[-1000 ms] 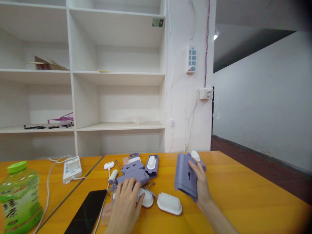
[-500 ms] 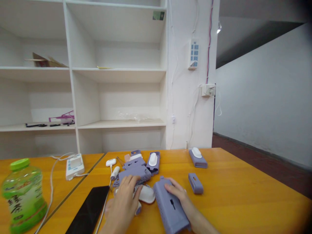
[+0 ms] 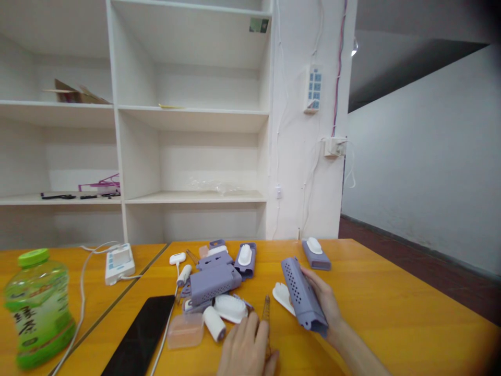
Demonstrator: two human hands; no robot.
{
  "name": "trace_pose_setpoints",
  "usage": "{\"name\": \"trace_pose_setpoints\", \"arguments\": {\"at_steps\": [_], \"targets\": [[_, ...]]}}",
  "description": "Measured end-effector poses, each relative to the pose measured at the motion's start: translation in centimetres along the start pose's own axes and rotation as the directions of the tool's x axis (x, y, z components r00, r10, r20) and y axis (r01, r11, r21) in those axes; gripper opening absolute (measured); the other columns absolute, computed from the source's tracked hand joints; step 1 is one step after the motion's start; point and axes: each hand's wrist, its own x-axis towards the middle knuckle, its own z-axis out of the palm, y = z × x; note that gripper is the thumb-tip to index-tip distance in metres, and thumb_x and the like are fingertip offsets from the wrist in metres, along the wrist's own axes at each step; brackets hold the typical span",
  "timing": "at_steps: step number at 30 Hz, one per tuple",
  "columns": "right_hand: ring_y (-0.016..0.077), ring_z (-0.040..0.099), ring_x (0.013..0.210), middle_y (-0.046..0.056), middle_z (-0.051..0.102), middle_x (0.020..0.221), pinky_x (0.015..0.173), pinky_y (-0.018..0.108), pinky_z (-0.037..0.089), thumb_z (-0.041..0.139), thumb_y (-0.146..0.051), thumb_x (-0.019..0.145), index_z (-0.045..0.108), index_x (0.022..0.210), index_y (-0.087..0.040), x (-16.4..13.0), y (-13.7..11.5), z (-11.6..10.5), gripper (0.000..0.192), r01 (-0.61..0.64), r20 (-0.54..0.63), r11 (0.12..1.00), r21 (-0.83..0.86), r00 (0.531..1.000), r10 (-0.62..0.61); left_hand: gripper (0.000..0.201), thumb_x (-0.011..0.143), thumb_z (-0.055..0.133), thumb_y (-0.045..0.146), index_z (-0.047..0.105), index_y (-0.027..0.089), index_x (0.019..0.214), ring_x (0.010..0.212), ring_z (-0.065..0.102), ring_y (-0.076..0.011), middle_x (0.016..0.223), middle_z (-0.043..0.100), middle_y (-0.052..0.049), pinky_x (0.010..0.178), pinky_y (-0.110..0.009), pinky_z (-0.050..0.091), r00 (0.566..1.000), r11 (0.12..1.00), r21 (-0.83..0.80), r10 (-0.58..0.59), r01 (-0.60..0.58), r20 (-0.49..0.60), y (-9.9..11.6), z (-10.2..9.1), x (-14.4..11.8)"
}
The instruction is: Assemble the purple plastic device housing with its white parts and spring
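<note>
My right hand (image 3: 326, 303) grips a purple box-shaped plastic housing (image 3: 299, 290), tilted, with rows of small holes facing me. Beside it a flat white oval piece (image 3: 282, 297) is partly covered by the housing. My left hand (image 3: 246, 347) rests low over the table, fingers stretched out. Between its fingers and thumb lies a thin brown tapered piece (image 3: 266, 309); whether they touch it I cannot tell. Just past the left fingertips are a white oval cover (image 3: 230, 309) and a small white cylinder (image 3: 214, 324).
A pile of purple housings (image 3: 215, 282) lies left of centre. Nearby are a pinkish clear box (image 3: 185, 331), a black phone-like slab (image 3: 139, 337), a green-capped jar (image 3: 37, 313) and a power strip (image 3: 119, 265). Two housings with white tops (image 3: 245, 256) stand farther back.
My right hand has raised the purple housing rightward and turned it so its holes show. My left hand has moved right and nearer, away from the pile, uncovering the cylinder and clear box.
</note>
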Motion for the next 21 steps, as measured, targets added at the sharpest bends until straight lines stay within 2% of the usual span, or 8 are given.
{"name": "trace_pose_setpoints", "arguments": {"at_steps": [2, 5, 8, 10, 12, 16, 19, 21], "targets": [[0.0235, 0.070, 0.064, 0.005, 0.077, 0.074, 0.059, 0.032, 0.054, 0.069, -0.062, 0.083, 0.077, 0.101, -0.018, -0.3, 0.2, 0.3, 0.048, -0.069, 0.044, 0.997, -0.039, 0.997, 0.071, 0.044, 0.074, 0.087, 0.049, 0.071, 0.025, 0.108, 0.106, 0.071, -0.0353, 0.115, 0.075, -0.010, 0.093, -0.046, 0.055, 1.000, 0.999, 0.044, 0.006, -0.006, -0.014, 0.6, 0.4, 0.0], [0.0229, 0.073, 0.086, 0.002, 0.081, 0.096, 0.072, 0.029, 0.056, 0.075, -0.055, 0.082, 0.077, 0.114, -0.023, -0.8, 0.4, 0.6, 0.045, -0.090, 0.126, 0.990, -0.104, 0.987, 0.103, 0.049, 0.076, 0.080, 0.064, 0.073, 0.025, 0.104, 0.110, 0.067, -0.0383, 0.120, 0.074, -0.011, 0.098, -0.053, 0.049, 0.998, 0.999, -0.023, 0.027, -0.029, -0.055, -0.3, -2.2, 0.4], [0.0214, 0.072, 0.092, 0.001, 0.080, 0.103, 0.074, 0.026, 0.053, 0.080, -0.054, 0.079, 0.074, 0.124, -0.026, -0.9, 0.4, 0.5, 0.053, -0.052, 0.232, 0.981, -0.186, 0.968, 0.095, 0.019, 0.096, 0.063, 0.044, 0.071, 0.027, 0.101, 0.104, 0.067, -0.0297, 0.108, 0.075, -0.006, 0.094, -0.045, 0.047, 0.999, 0.991, -0.129, 0.037, -0.035, 0.010, -2.7, -6.9, 1.1], [0.0204, 0.072, 0.083, 0.002, 0.080, 0.097, 0.069, 0.026, 0.051, 0.080, -0.057, 0.078, 0.074, 0.124, -0.026, -0.8, 0.6, 0.5, 0.056, -0.027, 0.276, 0.970, -0.242, 0.956, 0.096, 0.027, 0.104, 0.048, 0.035, 0.070, 0.024, 0.094, 0.102, 0.068, -0.0285, 0.102, 0.075, -0.007, 0.091, -0.043, 0.048, 0.997, 0.997, -0.055, -0.056, 0.059, 0.056, -4.6, -9.6, 1.5], [0.0210, 0.073, 0.083, 0.003, 0.080, 0.099, 0.070, 0.027, 0.051, 0.079, -0.060, 0.078, 0.075, 0.120, -0.025, -0.6, 0.9, 0.5, 0.055, 0.002, 0.297, 0.956, -0.292, 0.951, 0.088, 0.027, 0.104, 0.047, 0.034, 0.071, 0.023, 0.098, 0.102, 0.069, -0.0286, 0.103, 0.076, -0.008, 0.090, -0.041, 0.049, 0.984, 0.987, 0.035, -0.159, 0.156, 0.080, -6.2, -11.1, 1.8], [0.0289, 0.072, 0.107, 0.007, 0.080, 0.114, 0.093, 0.036, 0.053, 0.078, -0.065, 0.076, 0.078, 0.117, -0.022, -0.4, 1.4, 0.8, 0.060, 0.094, 0.361, 0.926, -0.365, 0.932, 0.047, 0.025, 0.093, 0.061, 0.038, 0.076, 0.018, 0.098, 0.103, 0.072, -0.0354, 0.104, 0.079, -0.013, 0.088, -0.045, 0.052, 0.953, 0.959, 0.132, -0.267, 0.249, 0.145, -7.3, -10.8, 1.6], [0.0338, 0.064, 0.127, 0.009, 0.076, 0.127, 0.110, 0.044, 0.045, 0.079, -0.066, 0.076, 0.076, 0.127, -0.021, -0.7, 1.1, 1.2, 0.068, 0.165, 0.398, 0.898, -0.409, 0.917, 0.013, 0.035, 0.081, 0.073, 0.039, 0.078, 0.016, 0.107, 0.112, 0.068, -0.0409, 0.110, 0.079, -0.017, 0.096, -0.052, 0.049, 0.946, 0.955, 0.170, -0.273, 0.245, 0.173, -6.7, -9.8, 1.3], [0.0351, 0.060, 0.131, 0.010, 0.075, 0.131, 0.114, 0.047, 0.041, 0.079, -0.064, 0.077, 0.074, 0.131, -0.022, -1.2, 0.6, 1.3, 0.068, 0.196, 0.424, 0.880, -0.433, 0.906, 0.006, 0.043, 0.073, 0.079, 0.035, 0.078, 0.016, 0.111, 0.113, 0.067, -0.0430, 0.111, 0.079, -0.018, 0.098, -0.055, 0.047, 0.947, 0.957, 0.183, -0.260, 0.226, 0.189, -6.3, -9.3, 1.2]]}}
